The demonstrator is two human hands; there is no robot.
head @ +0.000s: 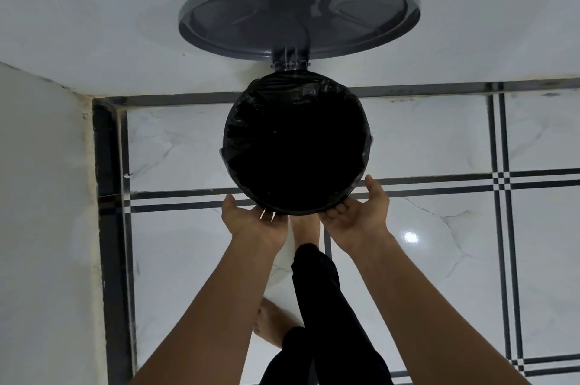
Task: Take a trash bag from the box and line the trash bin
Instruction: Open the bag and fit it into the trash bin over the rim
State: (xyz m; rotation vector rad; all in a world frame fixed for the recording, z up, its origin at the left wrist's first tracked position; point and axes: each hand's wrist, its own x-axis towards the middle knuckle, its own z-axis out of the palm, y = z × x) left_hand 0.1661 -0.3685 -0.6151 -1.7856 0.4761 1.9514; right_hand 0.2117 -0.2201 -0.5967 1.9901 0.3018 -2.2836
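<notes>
Both of my hands reach down to the near edge of the round trash bin [296, 146], seen from straight above. My left hand [251, 216] sits at the lower left of the rim, palm turned up and fingers curled loosely under the plastic there; my right hand [357, 212] mirrors it at the lower right, thumb raised alongside the bin wall and fingers tucked beneath the edge. Neither grip is closed into a fist, and the fingertips are hidden under the rim, so I cannot tell whether they pinch the film or only press against it.

A black trash bag [282, 99] lines the bin. Its thin, glossy film is folded over the circular rim all the way round, wrinkled and catching faint highlights along the far and left edges, while the inside of the bin reads as one flat, deep black disc.

Behind the bin the grey plastic lid [298, 14] stands open on its hinge [289, 63], leaning back against the pale wall [94, 8]. Its underside shows a smooth, shallow dish shape with moulded ribs.

The floor [423, 140] is polished white marble-look tile with dark striped borders and one bright reflection. My bare foot [304, 227] pokes out just below the bin, between my wrists, with a black trouser leg [317, 284] above it.
</notes>
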